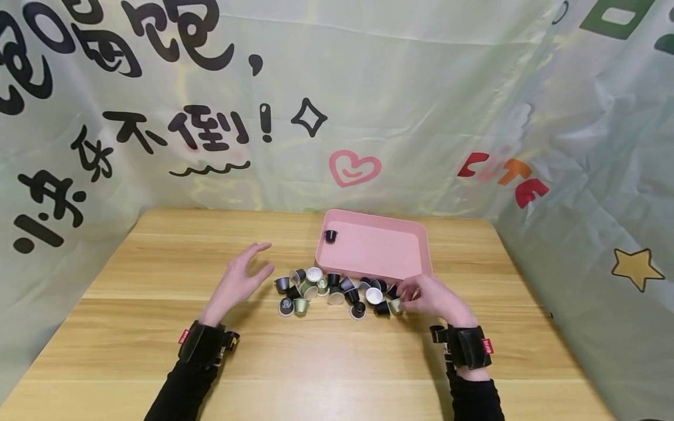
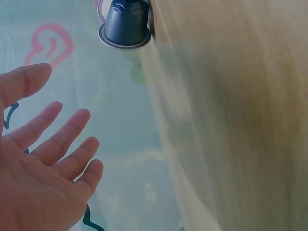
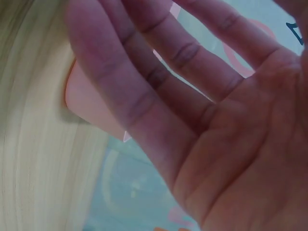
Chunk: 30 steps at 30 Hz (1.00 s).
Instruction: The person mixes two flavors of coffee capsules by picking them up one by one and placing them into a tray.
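Observation:
Many small coffee capsules lie in a loose row along the near side of a pink tray (image 1: 375,242) in the head view. One black capsule (image 1: 330,235) sits inside the tray at its left. My left hand (image 1: 243,283) hovers left of the row, its fingers spread and holding nothing; a dark capsule (image 2: 126,25) shows beyond its thumb in the left wrist view. My right hand (image 1: 433,297) is at the row's right end, its fingertips beside a pale green capsule (image 1: 396,306) and a black one (image 1: 392,290). Its fingertips run out of the right wrist view.
The capsules and tray rest on a wooden table (image 1: 295,365). A printed cloth (image 1: 421,117) hangs behind the table and along its sides. White-lidded capsules (image 1: 374,296) lie among the dark ones. Black straps with cameras sit on both wrists.

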Tool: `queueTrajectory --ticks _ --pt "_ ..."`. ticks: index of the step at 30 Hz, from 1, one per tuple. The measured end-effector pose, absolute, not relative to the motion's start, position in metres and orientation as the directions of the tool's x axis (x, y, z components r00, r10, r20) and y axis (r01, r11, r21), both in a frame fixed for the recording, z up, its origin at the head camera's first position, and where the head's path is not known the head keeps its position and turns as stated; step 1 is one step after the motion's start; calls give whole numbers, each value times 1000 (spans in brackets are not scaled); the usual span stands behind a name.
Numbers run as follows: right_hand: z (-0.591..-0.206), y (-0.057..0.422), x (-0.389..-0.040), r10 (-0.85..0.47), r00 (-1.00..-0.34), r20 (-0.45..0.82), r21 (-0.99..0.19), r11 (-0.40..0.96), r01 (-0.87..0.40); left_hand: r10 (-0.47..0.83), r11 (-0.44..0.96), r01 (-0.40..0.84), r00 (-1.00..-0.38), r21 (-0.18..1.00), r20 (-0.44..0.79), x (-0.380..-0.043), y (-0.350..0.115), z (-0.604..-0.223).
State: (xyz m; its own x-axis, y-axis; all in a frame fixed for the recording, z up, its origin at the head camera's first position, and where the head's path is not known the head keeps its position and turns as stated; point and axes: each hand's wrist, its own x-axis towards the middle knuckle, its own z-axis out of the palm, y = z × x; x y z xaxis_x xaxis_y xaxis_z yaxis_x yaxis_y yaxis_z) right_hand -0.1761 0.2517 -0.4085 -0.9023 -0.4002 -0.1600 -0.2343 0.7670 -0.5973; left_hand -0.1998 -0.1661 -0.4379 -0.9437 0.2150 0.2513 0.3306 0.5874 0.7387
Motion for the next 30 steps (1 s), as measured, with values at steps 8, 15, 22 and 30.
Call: queueTrajectory --ticks 8,15,22,30 --pt "-413 245 -177 -383 -904 -189 -580 786 -212 239 575 330 -943 749 232 -199 -164 -440" --pt "-418 240 -178 -387 -899 -206 -598 777 -197 267 572 337 -939 748 219 -199 -161 -442" --pt "-417 236 -177 -386 -892 -236 -612 772 -172 290 581 343 -935 738 206 -197 -163 -442" --pt "-417 238 -177 -428 -873 -235 -577 784 -229 290 577 345 -934 740 208 -197 -164 -442"
